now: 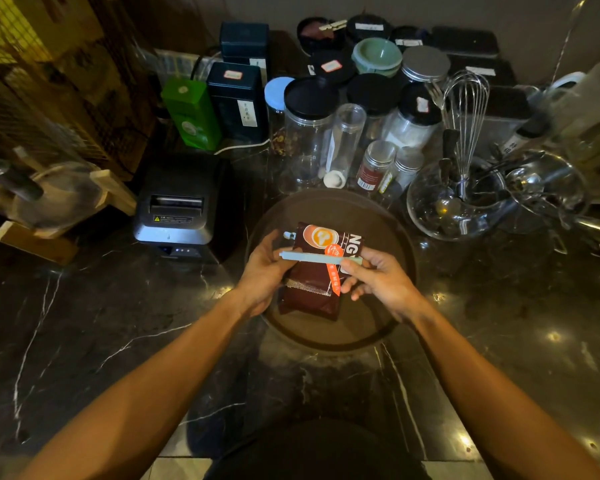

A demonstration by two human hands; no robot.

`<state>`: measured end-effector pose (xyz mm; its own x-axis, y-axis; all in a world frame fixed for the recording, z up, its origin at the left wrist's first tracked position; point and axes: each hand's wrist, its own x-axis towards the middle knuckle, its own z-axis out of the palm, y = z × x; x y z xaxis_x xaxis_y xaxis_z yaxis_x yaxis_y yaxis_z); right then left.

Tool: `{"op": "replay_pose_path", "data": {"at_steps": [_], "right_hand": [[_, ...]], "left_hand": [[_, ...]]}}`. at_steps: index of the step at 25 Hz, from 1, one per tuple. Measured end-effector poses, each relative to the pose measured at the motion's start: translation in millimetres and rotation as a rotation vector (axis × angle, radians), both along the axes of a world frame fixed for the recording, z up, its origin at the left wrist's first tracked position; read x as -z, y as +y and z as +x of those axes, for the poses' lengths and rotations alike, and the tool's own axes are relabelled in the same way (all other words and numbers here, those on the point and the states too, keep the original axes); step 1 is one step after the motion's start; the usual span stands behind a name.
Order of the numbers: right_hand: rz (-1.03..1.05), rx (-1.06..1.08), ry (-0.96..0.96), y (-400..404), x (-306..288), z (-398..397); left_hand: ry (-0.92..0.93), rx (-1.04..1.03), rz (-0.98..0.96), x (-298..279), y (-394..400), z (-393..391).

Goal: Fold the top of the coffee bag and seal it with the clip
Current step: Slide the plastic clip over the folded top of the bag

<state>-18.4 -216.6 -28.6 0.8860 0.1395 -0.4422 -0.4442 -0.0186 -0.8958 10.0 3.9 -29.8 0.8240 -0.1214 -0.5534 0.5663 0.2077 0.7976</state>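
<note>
Both hands work above a round dark tray (pixel 388 327) on the black marble counter (pixel 118 341). The coffee bag (pixel 317 275), brown with orange print, is held over the tray, its toothed top edge turned toward the person. A pale green clip (pixel 312 257) lies straight across the bag's width. The left hand (pixel 267 271) grips the bag's left side, thumb touching the clip's left end. The right hand (pixel 378 275) pinches the clip's right end between thumb and fingers. Whether the clip is snapped closed cannot be told. Jars (pixel 309 133), 1 whisk (pixel 465 116) in a glass bowl (pixel 430 216) and a small printer (pixel 179 206) stand behind the tray.
</note>
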Motion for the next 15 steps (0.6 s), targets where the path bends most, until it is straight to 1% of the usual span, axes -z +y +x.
{"op": "replay_pose_path", "data": {"at_steps": [4,7,12,15], "right_hand": [[0.001,0.045,0.011,1.1,0.9,-3.7],[0.024,0.068,0.026,2.4,0.0,-4.7],[0.009,0.055,-0.006,-1.4,0.2,0.3],[0.001,0.047,-0.010,-8.0,0.6,2.6]], "left_hand": [[0.004,-0.018,-0.025,0.4,-0.4,-3.8],[-0.037,-0.047,-0.040,3.7,-2.1,-6.0],[-0.092,-0.059,-0.007,8.8,-8.1,-7.1],[-0.087,-0.057,0.008,12.2,-12.9,-9.1]]}}
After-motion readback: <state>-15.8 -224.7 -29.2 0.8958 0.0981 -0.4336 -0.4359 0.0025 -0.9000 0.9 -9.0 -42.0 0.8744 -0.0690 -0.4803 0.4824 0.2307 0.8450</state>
